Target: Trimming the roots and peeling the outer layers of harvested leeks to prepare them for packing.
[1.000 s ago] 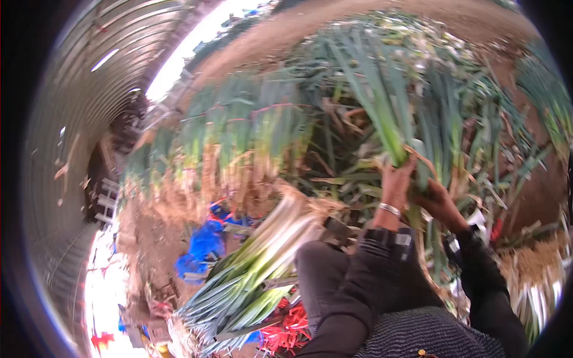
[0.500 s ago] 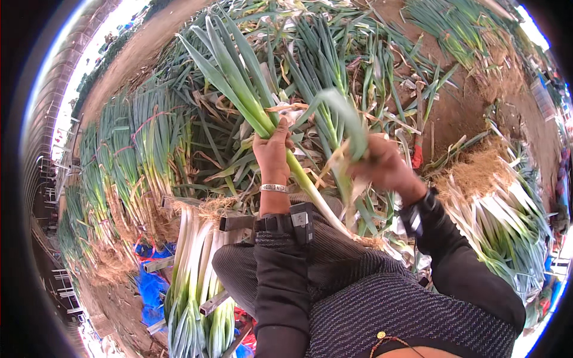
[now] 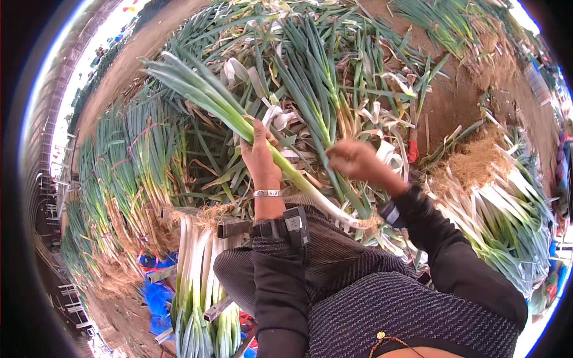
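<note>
Although much of it lies under leeks and leaves, the dirt ground (image 3: pixel 444 113) shows brown on its right side, and a wide heap of leeks and loose leaves (image 3: pixel 286 89) spreads over its middle toward its far edge. Along the ground's left edge are tied bundles (image 3: pixel 140 161) of leeks, roots toward the near side, with red string (image 3: pixel 145 131) around some. On its right side lies a stack of leeks (image 3: pixel 501 206), pale roots uppermost, leaves toward the near right corner. Left of the person's dark trousers (image 3: pixel 236 265), a rack (image 3: pixel 219 308) bears white-stemmed leeks (image 3: pixel 200 268), roots by its far edge and leaves toward its near edge; a crumpled blue sheet (image 3: pixel 156 298) lies beside its left edge. One long leek (image 3: pixel 298 179) slants above the ground's middle, leaves pointing toward the far left corner, root end just beside the band (image 3: pixel 391 215) on the right wrist. The left hand (image 3: pixel 261 158) is clamped around this leek's green part; the right hand (image 3: pixel 358 161), apart from the left, is blurred with bent fingers near a hanging leaf (image 3: pixel 356 200), and I cannot tell whether it grips it. Around the left wrist sits a silver bracelet (image 3: pixel 267 193).
</note>
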Demonstrator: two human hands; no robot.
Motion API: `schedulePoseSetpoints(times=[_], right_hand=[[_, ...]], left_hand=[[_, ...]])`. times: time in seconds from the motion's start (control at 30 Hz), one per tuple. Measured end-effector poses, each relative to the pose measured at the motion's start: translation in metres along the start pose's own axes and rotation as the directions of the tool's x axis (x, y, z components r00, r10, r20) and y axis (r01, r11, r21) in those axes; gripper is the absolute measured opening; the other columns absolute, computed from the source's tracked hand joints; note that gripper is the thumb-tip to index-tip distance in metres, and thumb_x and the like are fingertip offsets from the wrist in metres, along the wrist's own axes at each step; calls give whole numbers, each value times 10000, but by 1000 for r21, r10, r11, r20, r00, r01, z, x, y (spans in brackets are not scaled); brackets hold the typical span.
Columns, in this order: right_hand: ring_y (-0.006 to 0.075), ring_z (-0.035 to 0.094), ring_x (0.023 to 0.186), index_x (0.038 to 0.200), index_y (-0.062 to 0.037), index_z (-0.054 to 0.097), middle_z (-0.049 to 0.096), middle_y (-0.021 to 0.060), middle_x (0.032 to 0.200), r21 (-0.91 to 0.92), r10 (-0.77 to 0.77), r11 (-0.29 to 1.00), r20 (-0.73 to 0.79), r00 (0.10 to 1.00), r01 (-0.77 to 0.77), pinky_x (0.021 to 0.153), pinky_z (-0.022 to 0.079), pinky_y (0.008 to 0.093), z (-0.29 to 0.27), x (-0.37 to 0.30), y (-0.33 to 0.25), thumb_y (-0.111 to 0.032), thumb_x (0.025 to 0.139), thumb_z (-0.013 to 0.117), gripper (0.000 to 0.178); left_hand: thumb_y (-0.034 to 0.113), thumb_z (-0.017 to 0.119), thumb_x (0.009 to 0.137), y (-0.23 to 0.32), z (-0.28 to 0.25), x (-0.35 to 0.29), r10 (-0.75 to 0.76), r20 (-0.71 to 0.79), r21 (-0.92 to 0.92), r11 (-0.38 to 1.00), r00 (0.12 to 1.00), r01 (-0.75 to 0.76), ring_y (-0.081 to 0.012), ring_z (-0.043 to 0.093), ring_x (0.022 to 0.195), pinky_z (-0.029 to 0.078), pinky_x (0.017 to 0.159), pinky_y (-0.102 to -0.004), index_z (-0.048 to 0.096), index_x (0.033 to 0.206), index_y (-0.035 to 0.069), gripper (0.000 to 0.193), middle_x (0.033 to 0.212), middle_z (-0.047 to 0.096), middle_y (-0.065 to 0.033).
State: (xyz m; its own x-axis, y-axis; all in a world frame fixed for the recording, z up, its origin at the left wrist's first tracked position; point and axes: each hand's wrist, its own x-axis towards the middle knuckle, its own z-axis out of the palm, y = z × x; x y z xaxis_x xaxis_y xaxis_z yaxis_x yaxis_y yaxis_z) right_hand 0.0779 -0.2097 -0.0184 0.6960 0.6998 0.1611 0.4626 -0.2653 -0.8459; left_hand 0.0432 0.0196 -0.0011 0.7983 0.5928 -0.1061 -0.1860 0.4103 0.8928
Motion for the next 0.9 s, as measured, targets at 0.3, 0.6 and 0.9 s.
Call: schedulePoseSetpoints(times=[0.3, 0.6, 0.9], right_hand=[[352, 564, 884, 993, -45, 549, 536, 139, 933, -228, -38, 974, -228, 973, -15, 716, 477, 426, 64, -15, -30, -114, 769, 705, 281], [360, 528, 813, 840, -58, 538, 525, 155, 838, -366, -172, 928, -250, 953, 71, 704, 433, 446, 75, -4, 23, -98, 695, 675, 204], [365, 533, 956, 1021, -49, 515, 540, 156, 950, -256, -2, 964, -286, 958, -75, 791, 445, 451, 76, -14, -6, -122, 763, 669, 309]], left_hand=[[317, 491, 984, 3, -9, 3, -107, -132, -250, 966, 986, 71, -218, 553, 894, 470, 732, -401, 499, 1191, 129, 280, 976, 506, -30], [116, 639, 901, -14, -20, 10, 122, -42, 10, 993, 992, -122, -296, 573, 1066, 508, 887, -426, 485, 1301, 19, 440, 1255, 510, -146], [184, 633, 926, -9, -5, -5, -95, -53, -219, 972, 994, 82, -208, 565, 889, 479, 792, -485, 476, 1220, 98, 344, 1022, 569, -44]])
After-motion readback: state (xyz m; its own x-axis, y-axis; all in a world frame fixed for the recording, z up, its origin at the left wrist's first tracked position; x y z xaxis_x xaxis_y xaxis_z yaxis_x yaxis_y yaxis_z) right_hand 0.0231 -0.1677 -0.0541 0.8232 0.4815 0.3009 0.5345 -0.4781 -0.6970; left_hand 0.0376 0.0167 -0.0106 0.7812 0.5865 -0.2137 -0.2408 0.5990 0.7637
